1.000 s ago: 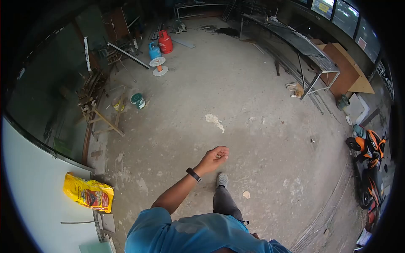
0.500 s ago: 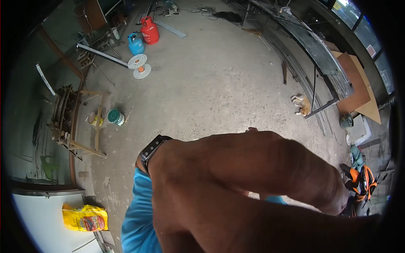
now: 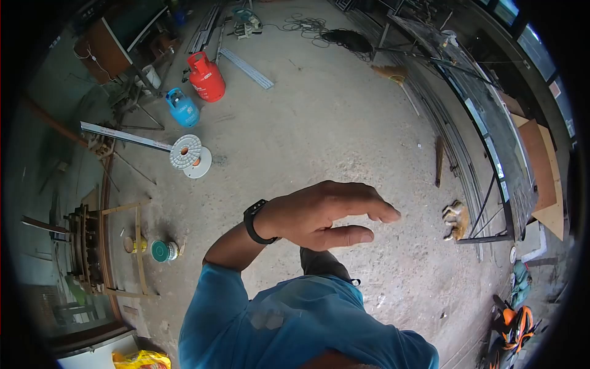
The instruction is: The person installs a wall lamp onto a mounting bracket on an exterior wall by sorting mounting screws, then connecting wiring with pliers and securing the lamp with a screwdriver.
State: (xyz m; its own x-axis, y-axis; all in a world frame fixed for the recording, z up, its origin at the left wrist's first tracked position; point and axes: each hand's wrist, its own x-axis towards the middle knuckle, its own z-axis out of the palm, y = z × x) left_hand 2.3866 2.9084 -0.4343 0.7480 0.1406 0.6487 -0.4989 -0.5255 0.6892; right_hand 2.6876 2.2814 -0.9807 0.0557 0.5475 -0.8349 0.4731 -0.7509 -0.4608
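My left hand (image 3: 329, 212) is held out in front of my chest, above the concrete floor (image 3: 289, 135). Its fingers stretch to the right with the thumb apart below them, and nothing is in it. A black wristband (image 3: 255, 221) circles the wrist. Below the hand are my blue shirt (image 3: 295, 320) and part of a dark trouser leg (image 3: 322, 264). At the bottom edge a bit of bare skin shows, but my right hand is out of sight.
A white spool (image 3: 185, 152), blue gas cylinder (image 3: 182, 107) and red gas cylinder (image 3: 207, 79) stand ahead left. A lidded bucket (image 3: 164, 251) is at left. A cat (image 3: 456, 219) lies by the metal-framed table (image 3: 491, 135) at right, near long metal bars. A broom (image 3: 391, 74) lies farther off.
My left hand, very large and close to the camera before, has moved away and down, with its fingers now stretched out. The view has tilted, bringing more of my shirt into sight.
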